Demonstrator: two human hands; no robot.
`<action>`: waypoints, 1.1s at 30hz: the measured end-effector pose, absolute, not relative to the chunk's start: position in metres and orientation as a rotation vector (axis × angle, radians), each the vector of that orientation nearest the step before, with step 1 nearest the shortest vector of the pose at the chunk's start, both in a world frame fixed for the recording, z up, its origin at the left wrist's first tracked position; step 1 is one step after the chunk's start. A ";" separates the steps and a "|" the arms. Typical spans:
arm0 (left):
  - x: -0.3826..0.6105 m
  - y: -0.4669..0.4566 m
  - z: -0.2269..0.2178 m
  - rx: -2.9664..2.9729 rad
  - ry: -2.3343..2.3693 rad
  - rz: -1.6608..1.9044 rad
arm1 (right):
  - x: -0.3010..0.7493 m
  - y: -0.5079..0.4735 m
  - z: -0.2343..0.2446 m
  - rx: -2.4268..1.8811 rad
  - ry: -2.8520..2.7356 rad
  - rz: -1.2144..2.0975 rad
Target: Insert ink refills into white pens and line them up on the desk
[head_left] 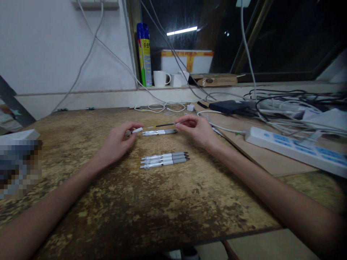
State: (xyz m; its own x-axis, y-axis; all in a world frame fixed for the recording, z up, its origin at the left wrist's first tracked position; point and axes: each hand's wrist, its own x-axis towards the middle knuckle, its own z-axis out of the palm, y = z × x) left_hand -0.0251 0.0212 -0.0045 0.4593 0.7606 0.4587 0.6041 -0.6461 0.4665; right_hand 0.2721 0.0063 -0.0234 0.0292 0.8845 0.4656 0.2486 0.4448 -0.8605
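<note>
The fingers [181, 124] of the right hand [196, 129] pinch a thin, light, bendable pen refill [161, 125] at its right end; the left hand [118, 141] grips a small white cap [137, 130].

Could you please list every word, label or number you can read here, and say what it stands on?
"杀虫": on the yellow label of the spray can on the sill; the smaller print below is too blurred to read.
Power strip: blue markings, unreadable.
Cardboard box: no legible print.
Pens between the hands: no legible print.

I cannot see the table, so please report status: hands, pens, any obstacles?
Left hand pinching white pen piece. Right hand holding thin refill. Pen barrel between hands; three pens nearer. Cables behind.
</note>
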 end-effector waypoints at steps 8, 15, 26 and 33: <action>-0.021 0.016 -0.002 2.490 1.157 0.925 | 0.271 0.004 -0.020 -1.043 -1.484 0.698; -0.021 0.015 -0.003 2.486 1.149 0.930 | 0.270 0.003 -0.020 -1.060 -1.492 0.698; -0.021 0.015 -0.004 2.516 1.137 0.918 | 0.269 0.000 -0.017 -1.117 -1.584 0.618; -0.020 0.014 -0.003 2.503 1.128 0.928 | 0.271 0.001 -0.019 -1.101 -1.522 0.726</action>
State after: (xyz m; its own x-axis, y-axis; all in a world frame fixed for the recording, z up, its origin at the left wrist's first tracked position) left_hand -0.0201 0.0136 -0.0028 0.4996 0.7393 0.4514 0.5850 -0.6723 0.4537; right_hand 0.2706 0.0006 -0.0193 -0.0015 0.9161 0.4008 0.2647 0.3869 -0.8833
